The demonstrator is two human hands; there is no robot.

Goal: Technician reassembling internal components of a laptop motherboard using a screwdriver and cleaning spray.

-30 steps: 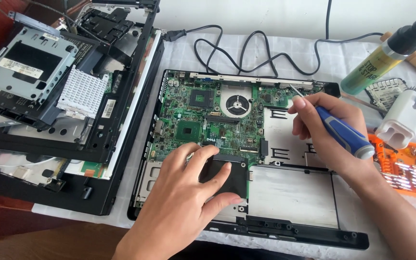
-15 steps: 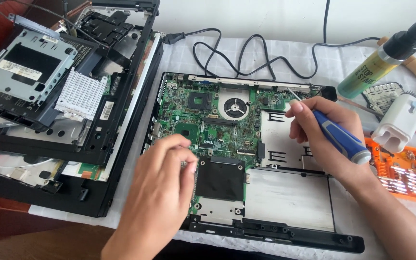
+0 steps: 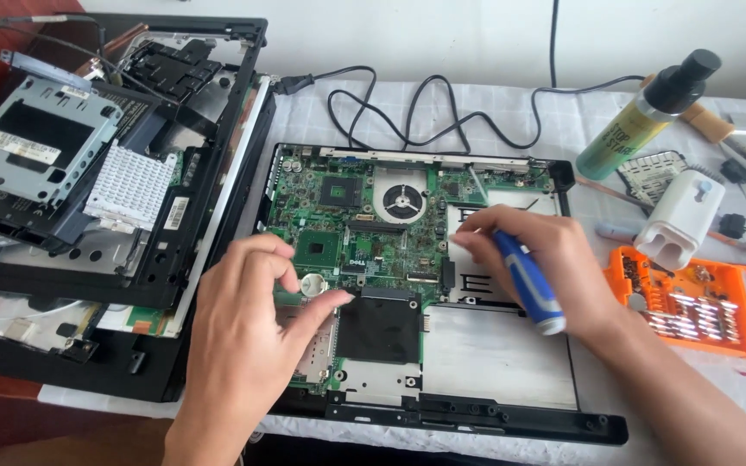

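An opened laptop base (image 3: 442,423) lies in front of me with its green motherboard (image 3: 338,226) and round fan (image 3: 401,200) bared. My left hand (image 3: 248,332) hovers over the board's lower left, thumb and forefinger curled around a round silver coin cell (image 3: 313,283); whether they touch it I cannot tell. My right hand (image 3: 550,267) is shut on a blue-and-white screwdriver (image 3: 528,285), its fingertips pressed near the metal plate right of the fan. A black square cover (image 3: 379,326) sits below the board.
Stacked dismantled laptop panels and a metal drive cage (image 3: 41,147) fill the left. A black cable (image 3: 407,112) loops behind the base. To the right stand a green spray bottle (image 3: 641,125), a white dispenser (image 3: 679,216) and an orange bit case (image 3: 692,302).
My left hand lifted off the black cover and shifted up-left to the coin cell. My right hand with the screwdriver moved left and down over the metal plate.
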